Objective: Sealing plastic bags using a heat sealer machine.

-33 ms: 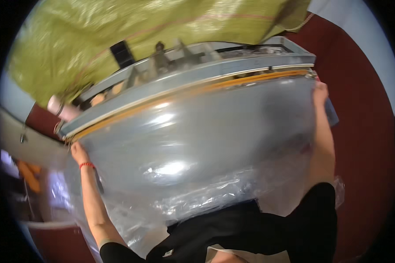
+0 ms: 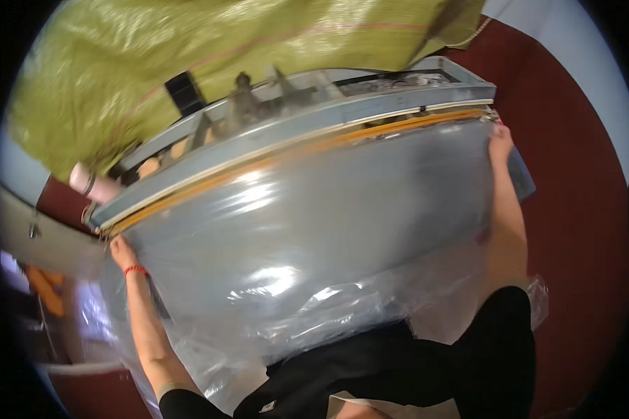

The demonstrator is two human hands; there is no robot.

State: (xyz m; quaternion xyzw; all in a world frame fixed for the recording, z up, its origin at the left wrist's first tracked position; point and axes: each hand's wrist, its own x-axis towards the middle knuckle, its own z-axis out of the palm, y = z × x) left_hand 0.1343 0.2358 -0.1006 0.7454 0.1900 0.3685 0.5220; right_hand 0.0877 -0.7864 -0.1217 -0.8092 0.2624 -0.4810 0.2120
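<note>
A wide sheet of clear plastic film [image 2: 314,209] is spread taut in front of me, with loose wrinkled folds toward my body. At its far left corner my left hand [image 2: 123,253], with a red bracelet at the wrist, is closed on the edge. My right hand [image 2: 500,145] pinches the opposite far corner. Between the two hands the film's far edge runs along an orange strip [image 2: 426,123] on the front of a long grey metal frame machine [image 2: 286,126]. Whether that edge passes under the strip is hard to tell.
Behind the machine lies a large yellow-green woven sheet [image 2: 258,35]. A pink bottle [image 2: 94,183] is at the machine's left end, and a black rectangular object [image 2: 185,93] at its back. Dark red floor [image 2: 573,230] stretches along the right. An orange item [image 2: 45,286] shows at far left.
The machine and both hands appear slightly farther left in the picture. Both hands keep their hold on the film's corners.
</note>
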